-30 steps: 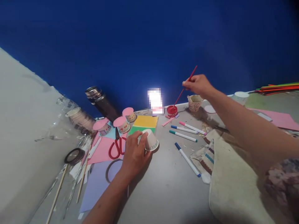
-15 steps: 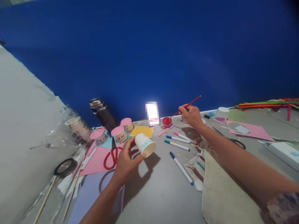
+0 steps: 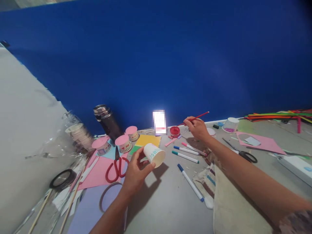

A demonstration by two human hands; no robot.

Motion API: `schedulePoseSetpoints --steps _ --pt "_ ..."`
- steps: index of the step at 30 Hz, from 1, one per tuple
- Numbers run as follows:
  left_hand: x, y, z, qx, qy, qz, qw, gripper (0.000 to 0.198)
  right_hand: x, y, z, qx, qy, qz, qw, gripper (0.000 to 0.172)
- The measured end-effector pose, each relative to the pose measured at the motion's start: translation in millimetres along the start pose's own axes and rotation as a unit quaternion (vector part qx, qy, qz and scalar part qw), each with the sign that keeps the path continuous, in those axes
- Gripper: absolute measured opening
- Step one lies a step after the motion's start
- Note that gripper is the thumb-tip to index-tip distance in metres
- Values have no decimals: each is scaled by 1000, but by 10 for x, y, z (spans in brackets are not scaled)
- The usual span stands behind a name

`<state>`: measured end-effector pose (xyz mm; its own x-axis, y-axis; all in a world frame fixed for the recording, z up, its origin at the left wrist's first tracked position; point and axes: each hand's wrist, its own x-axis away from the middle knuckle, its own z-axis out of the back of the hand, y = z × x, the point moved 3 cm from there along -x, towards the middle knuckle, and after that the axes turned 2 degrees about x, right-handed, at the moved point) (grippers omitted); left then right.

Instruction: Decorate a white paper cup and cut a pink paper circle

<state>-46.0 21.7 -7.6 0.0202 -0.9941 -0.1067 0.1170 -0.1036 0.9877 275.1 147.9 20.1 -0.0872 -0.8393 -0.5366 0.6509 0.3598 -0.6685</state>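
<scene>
My left hand (image 3: 137,170) grips a white paper cup (image 3: 154,155) by its rim and base, tilted on its side with the open mouth toward me. Teal lettering runs along the cup's wall. In my right hand (image 3: 198,129) is a thin red paintbrush (image 3: 201,115), pinched near its middle. The brush's tip end points left, close above a small round pot of red paint (image 3: 175,131). Several markers (image 3: 190,182) lie on the table between my hands. Red-handled scissors (image 3: 117,167) rest left of my left hand.
Decorated cups with pink tops (image 3: 123,143) stand at left before a black flask (image 3: 108,123). Stacked paper cups (image 3: 79,135), black tape (image 3: 62,179) and coloured paper (image 3: 97,170) are farther left. At right lie black scissors (image 3: 243,154), an upturned cup (image 3: 231,124) and pipe cleaners (image 3: 273,115). A cloth (image 3: 236,198) lies under my right forearm.
My right hand has lowered slightly, and the brush now lies at a flatter angle near the paint pot. The cup in my left hand has shifted a little right and down in view.
</scene>
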Motion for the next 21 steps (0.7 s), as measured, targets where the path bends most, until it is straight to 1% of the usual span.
schedulePoseSetpoints --steps 3,5,9,11,13,15,18,21 --pt "25 -63 18 -1 2 4 1000 80 69 -22 -49 -18 -11 -6 1000 31" --pt "39 -88 26 -5 3 2 1000 80 101 -16 -55 -39 -3 -25 999 35" --pt "47 -96 16 5 -11 1 1000 75 98 15 59 -107 60 -85 989 42" --pt "45 -87 0 30 -28 9 999 74 88 18 156 -156 92 -118 976 44" --pt "46 -72 -19 65 -49 19 996 75 96 -4 254 -213 111 -144 960 49" --pt "50 -56 -34 98 -63 29 993 76 128 -60 338 -271 112 -158 943 56" --pt "64 -34 -45 135 -65 46 988 75 205 -204 435 -342 92 -167 920 63" --pt "81 -5 -55 175 -71 62 980 69 280 -416 490 -393 65 -179 900 63"
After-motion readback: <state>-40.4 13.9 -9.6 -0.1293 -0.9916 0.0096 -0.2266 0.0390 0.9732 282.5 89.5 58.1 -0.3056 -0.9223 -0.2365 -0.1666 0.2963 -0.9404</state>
